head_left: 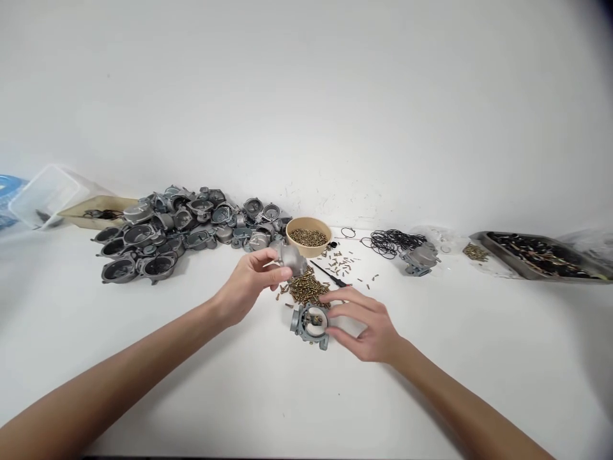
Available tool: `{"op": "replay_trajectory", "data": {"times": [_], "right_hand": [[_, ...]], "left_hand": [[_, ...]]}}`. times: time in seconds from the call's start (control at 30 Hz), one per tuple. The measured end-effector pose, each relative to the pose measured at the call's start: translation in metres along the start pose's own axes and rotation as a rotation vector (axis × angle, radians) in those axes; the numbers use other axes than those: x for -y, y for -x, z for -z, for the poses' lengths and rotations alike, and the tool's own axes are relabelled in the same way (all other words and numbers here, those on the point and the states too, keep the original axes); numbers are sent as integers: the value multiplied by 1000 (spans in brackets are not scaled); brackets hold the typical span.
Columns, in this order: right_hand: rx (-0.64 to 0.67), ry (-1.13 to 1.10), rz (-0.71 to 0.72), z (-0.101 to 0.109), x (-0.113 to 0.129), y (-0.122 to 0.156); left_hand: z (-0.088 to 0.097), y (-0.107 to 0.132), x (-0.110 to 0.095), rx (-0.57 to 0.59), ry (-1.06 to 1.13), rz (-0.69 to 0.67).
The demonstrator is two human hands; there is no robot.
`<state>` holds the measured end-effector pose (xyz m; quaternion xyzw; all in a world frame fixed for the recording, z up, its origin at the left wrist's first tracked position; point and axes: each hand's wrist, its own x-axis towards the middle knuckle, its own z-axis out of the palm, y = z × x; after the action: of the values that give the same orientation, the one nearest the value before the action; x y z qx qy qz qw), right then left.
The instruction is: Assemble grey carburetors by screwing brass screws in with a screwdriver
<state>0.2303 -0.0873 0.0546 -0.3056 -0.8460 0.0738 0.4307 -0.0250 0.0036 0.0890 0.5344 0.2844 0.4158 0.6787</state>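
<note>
My left hand point(249, 281) is closed on a grey metal carburetor float bowl point(291, 258), lifted above a heap of brass screws point(306, 287). Below it on the white table rests a carburetor body point(297, 319), its open face turned up and a white float point(316, 329) showing inside. At the right edge of that body is my right hand point(361, 322), thumb and fingers apart. Its fingertips meet the rim or lie just beside it; I cannot tell which. Behind this hand lies a black-handled screwdriver point(335, 278).
Many grey float bowls point(138, 235) are piled at the back left. A tan tub point(309, 246) of brass screws stands in the middle, with loose screws around it. Black rubber rings point(390, 241), another carburetor point(419, 258) and a metal tray point(536, 271) of parts lie rightward.
</note>
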Motion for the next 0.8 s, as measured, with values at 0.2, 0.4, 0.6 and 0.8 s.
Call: {"op": "replay_trajectory", "data": {"times": [0.2,0.4,0.6,0.8], "right_hand": [[-211,34,-44,-2,8,-6],[-174,-16,-77,-7,10,-4],[-117,-159,-129,-2,9,-3],[-51,-56,3,0,-1,1]], "left_hand": [[-28,20,14,148,-192,-171],[-39,32,23,219,-261,-265],[-31,30,21,341,-345,-267],[-23,25,26,307,-454,-177]]}}
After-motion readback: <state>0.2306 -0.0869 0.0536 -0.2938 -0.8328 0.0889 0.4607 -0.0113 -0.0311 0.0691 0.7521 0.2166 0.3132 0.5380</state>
